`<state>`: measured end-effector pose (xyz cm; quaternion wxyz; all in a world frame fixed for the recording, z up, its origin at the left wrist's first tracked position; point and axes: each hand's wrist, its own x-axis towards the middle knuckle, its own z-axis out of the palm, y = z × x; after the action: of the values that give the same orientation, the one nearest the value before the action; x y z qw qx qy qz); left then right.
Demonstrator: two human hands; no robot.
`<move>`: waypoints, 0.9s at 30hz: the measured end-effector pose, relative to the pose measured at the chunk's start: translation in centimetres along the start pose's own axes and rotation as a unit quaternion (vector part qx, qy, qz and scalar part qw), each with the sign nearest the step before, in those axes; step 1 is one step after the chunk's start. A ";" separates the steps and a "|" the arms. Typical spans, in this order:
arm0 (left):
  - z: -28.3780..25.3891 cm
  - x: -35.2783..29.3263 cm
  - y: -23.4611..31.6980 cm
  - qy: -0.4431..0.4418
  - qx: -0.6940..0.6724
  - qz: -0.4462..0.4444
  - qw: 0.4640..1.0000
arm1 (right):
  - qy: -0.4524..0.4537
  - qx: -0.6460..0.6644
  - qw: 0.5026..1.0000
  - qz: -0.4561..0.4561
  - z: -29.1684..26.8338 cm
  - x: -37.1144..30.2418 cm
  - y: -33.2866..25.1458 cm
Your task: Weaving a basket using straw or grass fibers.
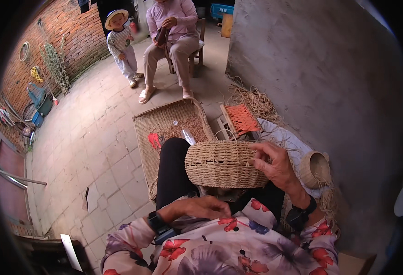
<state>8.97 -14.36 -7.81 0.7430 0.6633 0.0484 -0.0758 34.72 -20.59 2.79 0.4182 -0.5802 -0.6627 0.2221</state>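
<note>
A round basket (224, 166) of twisted tan cord rests across my lap, its woven side facing me. Dark slits show between two of its woven rows. My right hand (277, 165) is at the basket's upper right edge, thumb and fingers bent against the weave. Lower down, apart from the basket, my left hand (208, 207) lies in front of my flowered shirt (201, 252). Its fingers are curled together, and whatever is in them is too small to make out.
A flat woven tray (153, 121) with brown bits lies beyond my knees. Beside it stands a stool with an orange woven seat (242, 118). Loose cord (256, 101) and a smaller basket (314, 169) lie by the grey wall (325, 82). A seated person (176, 27) and a standing child (122, 46) are ahead.
</note>
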 end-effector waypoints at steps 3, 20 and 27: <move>-0.6 -3.1 3.2 0.184 0.010 -0.005 0.983 | -0.010 -0.141 0.981 -0.133 1.1 -0.6 0.8; -2.3 -0.7 2.6 0.513 0.415 0.172 0.731 | 0.026 -0.075 0.981 -0.175 3.8 1.0 0.9; -2.8 0.5 1.0 0.509 0.413 0.167 0.737 | 0.052 -0.048 0.963 -0.260 5.3 3.8 -3.7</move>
<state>9.69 -11.48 -7.26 0.2621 0.8420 0.2711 0.3859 28.35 -16.81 3.82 0.4672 -0.4179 -0.7779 0.0436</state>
